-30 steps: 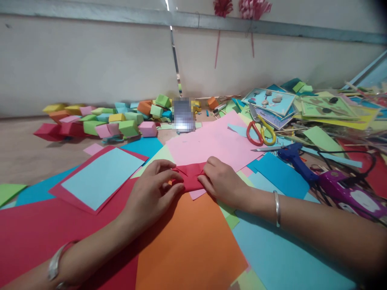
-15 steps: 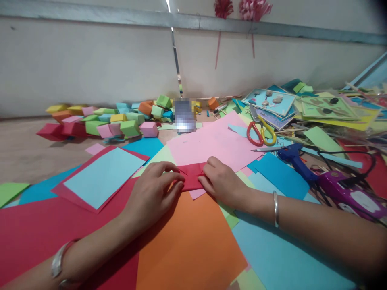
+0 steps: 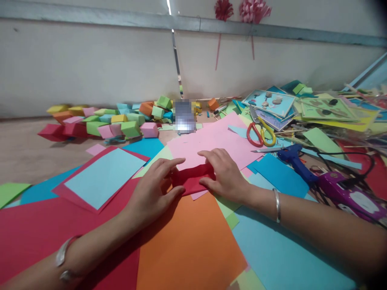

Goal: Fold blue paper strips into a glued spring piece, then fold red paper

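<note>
A small piece of folded red paper (image 3: 194, 180), its far edge raised like a shallow tray wall, lies between my hands. My left hand (image 3: 155, 181) curves round its left end, thumb at the near corner and index finger stretched out above the far side. At the right end, my right hand (image 3: 225, 173) holds the paper with its thumb on the near edge and fingers behind the far edge. Beneath and nearer to me lies an orange sheet (image 3: 187, 241). A large pink sheet (image 3: 208, 137) spreads out beyond the red paper.
Folded paper blocks (image 3: 130, 129) are heaped at the back left. To the right are scissors (image 3: 260, 133), a blue glue gun (image 3: 298, 161) with a dark cord, and a purple device (image 3: 350, 193). Light blue paper on red (image 3: 105, 177) lies at left. Framed pictures (image 3: 269, 102) are stacked at the back right.
The red paper was pressed flat between pinching fingers; now its far edge stands up. Both hands have opened wider around its ends, index fingers lifted.
</note>
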Demonstrator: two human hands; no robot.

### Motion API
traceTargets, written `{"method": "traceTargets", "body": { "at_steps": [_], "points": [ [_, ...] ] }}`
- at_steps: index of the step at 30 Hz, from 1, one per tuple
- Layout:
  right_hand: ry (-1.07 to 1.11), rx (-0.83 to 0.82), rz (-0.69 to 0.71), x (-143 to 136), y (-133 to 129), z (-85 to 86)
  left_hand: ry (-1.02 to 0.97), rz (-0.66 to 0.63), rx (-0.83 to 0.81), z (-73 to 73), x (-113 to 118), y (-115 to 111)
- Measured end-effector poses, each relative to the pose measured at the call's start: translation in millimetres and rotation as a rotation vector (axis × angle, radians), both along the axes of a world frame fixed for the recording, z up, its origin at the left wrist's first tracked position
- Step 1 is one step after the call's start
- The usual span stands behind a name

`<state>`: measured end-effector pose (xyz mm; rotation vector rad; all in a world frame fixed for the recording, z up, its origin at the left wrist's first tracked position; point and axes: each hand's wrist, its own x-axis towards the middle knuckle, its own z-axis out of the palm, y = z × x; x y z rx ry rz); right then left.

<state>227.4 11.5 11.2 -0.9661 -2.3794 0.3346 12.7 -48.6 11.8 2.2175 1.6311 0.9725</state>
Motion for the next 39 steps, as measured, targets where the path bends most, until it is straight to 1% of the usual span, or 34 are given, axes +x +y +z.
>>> {"method": "traceTargets", "body": {
  "at_steps": [5, 8, 10, 12, 14, 17, 20, 22, 26, 30, 33, 36, 39],
  "points": [
    [0.272, -0.228, 0.063, 3, 0, 4.2, -0.199, 0.020, -0.063, 3.8, 1, -2],
    [0.421, -0.440, 0.103, 3, 2, 5.4, -0.312, 0.048, -0.097, 6.6, 0, -1],
    [0.467, -0.588, 0.112, 3, 4, 6.3, -0.368, 0.050, -0.127, 8.9, -1, -1],
    [0.481, -0.663, 0.103, 2, 4, 7.7, -0.417, 0.055, -0.184, 11.4, -1, -1],
    [0.507, -0.682, 0.104, 2, 3, 9.4, -0.458, 0.072, -0.278, 14.1, 0, -1],
    [0.540, -0.669, 0.114, 1, 1, 11.6, -0.509, 0.076, -0.424, 17.8, 4, -3],
    [0.554, -0.667, 0.111, 2, 2, 12.6, -0.541, 0.040, -0.498, 19.8, 8, -5],
    [0.576, -0.730, 0.130, 2, 3, 12.7, -0.542, 0.043, -0.476, 19.8, 9, -6],
    [0.593, -0.894, 0.182, 2, 3, 11.2, -0.537, 0.099, -0.386, 17.9, 8, -7],
    [0.572, -1.011, 0.136, 1, 2, 10.2, -0.595, 0.099, -0.428, 16.3, 7, -7],
    [0.618, -1.044, 0.115, 0, 1, 11.7, -0.652, 0.099, -0.445, 17.6, 8, -6],
    [0.656, -1.049, 0.125, -1, 2, 13.2, -0.680, 0.092, -0.486, 20.0, 8, -6],
    [0.682, -1.026, 0.116, 0, 2, 13.7, -0.702, 0.033, -0.548, 19.9, 8, -6]
  ]
}}
